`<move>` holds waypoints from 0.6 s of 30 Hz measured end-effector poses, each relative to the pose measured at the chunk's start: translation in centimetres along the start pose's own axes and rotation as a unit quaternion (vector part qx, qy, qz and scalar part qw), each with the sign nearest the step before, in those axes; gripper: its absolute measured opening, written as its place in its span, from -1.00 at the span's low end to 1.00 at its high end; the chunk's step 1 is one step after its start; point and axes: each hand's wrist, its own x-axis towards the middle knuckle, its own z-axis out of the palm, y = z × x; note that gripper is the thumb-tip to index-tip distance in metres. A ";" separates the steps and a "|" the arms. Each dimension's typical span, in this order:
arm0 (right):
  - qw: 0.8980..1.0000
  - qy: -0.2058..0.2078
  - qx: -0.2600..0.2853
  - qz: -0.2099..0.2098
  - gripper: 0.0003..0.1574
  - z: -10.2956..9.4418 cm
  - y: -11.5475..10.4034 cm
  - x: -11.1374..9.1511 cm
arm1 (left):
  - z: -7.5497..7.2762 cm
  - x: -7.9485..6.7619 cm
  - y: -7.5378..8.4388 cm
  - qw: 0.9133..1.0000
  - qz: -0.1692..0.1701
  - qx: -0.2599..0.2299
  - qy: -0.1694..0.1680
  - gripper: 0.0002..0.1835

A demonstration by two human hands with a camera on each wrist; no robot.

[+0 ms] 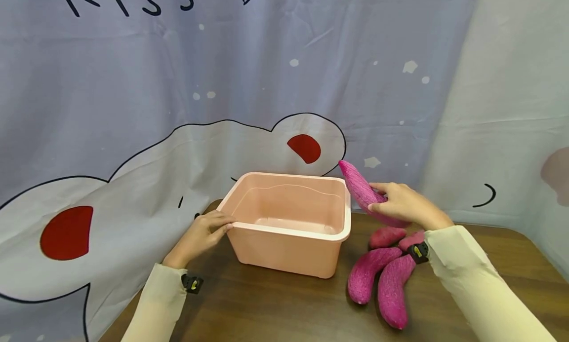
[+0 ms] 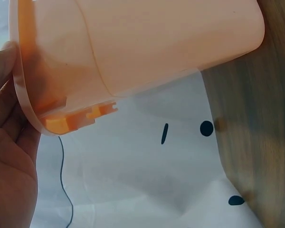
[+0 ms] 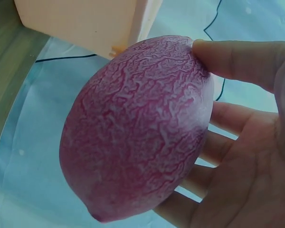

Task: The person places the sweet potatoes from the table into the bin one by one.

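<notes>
My right hand (image 1: 403, 204) grips a long magenta sweet potato (image 1: 359, 186) above the table, just right of the bin. Its tip points up and to the left, past the bin's right rim. The right wrist view shows the wrinkled skin of this sweet potato (image 3: 137, 133), with thumb and fingers along one side. A pale pink plastic bin (image 1: 284, 250) stands on the table, its inside bare where it shows. My left hand (image 1: 205, 235) holds the bin's rim at the near left corner, thumb and fingers on either side of the rim (image 2: 20, 90).
Several more magenta sweet potatoes (image 1: 394, 291) lie together on the wooden table (image 1: 266, 307), right of the bin and below my right hand. A printed cloth (image 1: 249, 75) hangs behind the table and covers its left side.
</notes>
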 end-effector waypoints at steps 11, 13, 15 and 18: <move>1.000 -0.016 0.011 -0.021 -0.26 -0.2 -2.8 3.0 | 0.0 0.0 0.1 1.000 -0.006 0.001 0.006 -0.81; 0.999 -0.020 0.014 -0.027 -0.27 -0.1 -3.4 3.5 | 0.0 0.0 0.1 1.000 -0.007 -0.001 0.006 -0.80; 0.999 -0.026 0.017 -0.030 -0.27 0.0 -4.0 4.1 | 0.1 0.0 0.1 1.000 -0.009 -0.002 0.006 -0.80; 0.999 -0.035 0.017 -0.030 -0.26 0.2 -4.7 4.9 | 0.1 0.0 0.2 1.000 -0.010 0.000 0.003 -0.80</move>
